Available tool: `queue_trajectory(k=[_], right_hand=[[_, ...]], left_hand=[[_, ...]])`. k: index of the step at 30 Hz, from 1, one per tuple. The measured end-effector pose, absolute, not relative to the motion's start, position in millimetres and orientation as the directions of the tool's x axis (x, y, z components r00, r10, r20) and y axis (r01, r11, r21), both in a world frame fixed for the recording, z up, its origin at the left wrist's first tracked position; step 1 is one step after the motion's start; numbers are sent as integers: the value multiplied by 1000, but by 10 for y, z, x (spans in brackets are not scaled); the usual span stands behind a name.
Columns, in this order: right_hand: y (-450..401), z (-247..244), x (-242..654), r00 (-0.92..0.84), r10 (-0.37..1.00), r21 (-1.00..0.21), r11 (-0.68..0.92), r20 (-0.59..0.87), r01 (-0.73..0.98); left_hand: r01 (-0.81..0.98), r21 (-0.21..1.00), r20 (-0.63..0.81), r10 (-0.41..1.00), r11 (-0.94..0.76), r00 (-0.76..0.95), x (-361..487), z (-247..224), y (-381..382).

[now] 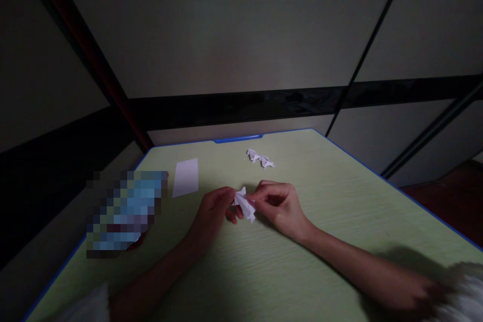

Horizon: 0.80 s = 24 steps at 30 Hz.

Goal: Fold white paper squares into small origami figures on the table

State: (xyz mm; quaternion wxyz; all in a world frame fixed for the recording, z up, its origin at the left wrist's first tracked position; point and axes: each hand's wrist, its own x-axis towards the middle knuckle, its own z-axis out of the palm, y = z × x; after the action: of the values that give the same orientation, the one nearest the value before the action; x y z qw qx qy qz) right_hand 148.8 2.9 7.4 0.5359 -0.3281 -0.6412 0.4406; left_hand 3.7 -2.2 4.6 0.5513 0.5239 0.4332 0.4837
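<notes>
A small folded white paper figure is held over the middle of the table, between my two hands. My left hand pinches its left side between thumb and fingers. From the right, my right hand grips the figure's other edge with thumb and forefinger closed. Two similar folded paper figures, one beside the other, rest on the table beyond my hands. To the left lies a flat white sheet of paper.
The pale green table has a blue edge and a blue handle-like piece at its far side. A pixelated bluish object lies at the left. Behind the table stand large panels with a dark band.
</notes>
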Motion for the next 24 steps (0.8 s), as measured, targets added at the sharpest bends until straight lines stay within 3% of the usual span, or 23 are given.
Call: queue_trajectory(k=[24], right_hand=[[33, 54, 1490, -231, 871, -898, 438, 434, -37]], left_hand=[[-62, 998, -1, 991, 9, 130, 62, 75, -45]])
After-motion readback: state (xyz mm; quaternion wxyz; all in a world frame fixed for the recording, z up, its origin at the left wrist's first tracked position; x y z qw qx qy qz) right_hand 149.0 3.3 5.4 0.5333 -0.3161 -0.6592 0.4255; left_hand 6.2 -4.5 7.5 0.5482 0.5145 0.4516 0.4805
